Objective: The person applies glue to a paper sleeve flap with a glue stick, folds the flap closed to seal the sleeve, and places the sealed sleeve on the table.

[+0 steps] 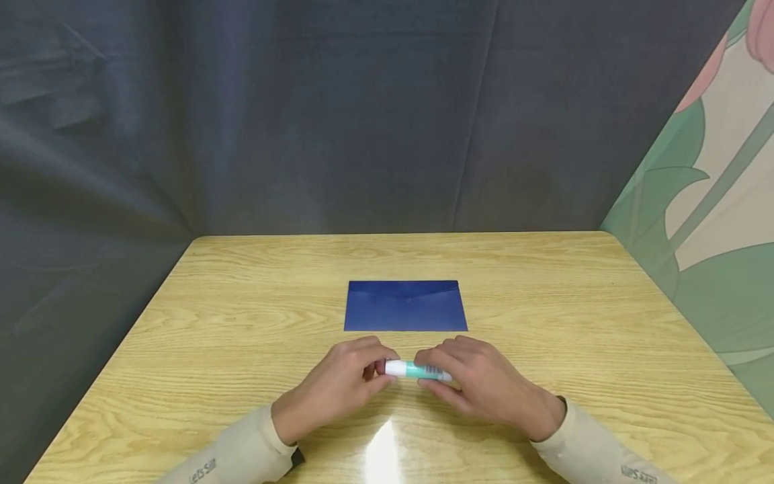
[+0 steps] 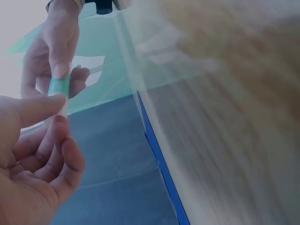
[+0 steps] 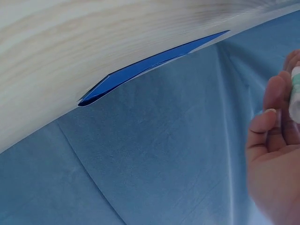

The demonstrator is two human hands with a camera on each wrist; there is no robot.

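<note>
Both hands hold a glue stick (image 1: pixel 414 369), a white tube with a teal band, level above the table. At its white left end, my left hand (image 1: pixel 342 382) pinches it between thumb and fingers. My right hand (image 1: pixel 478 378) grips the teal, printed part near the other end. In the left wrist view the tube (image 2: pixel 59 86) runs from one hand to the other. Only one end of the tube (image 3: pixel 295 101) shows at the edge of the right wrist view. Just beyond the hands lies a blue envelope (image 1: pixel 405 309), flat, its flap edge on the far side.
The wood-grain table (image 1: pixel 242 296) reaches back to a dark cloth curtain (image 1: pixel 338 121), which also hangs along the left. A floral panel (image 1: pixel 713 222) borders the right side. Light reflects off the tabletop below the hands.
</note>
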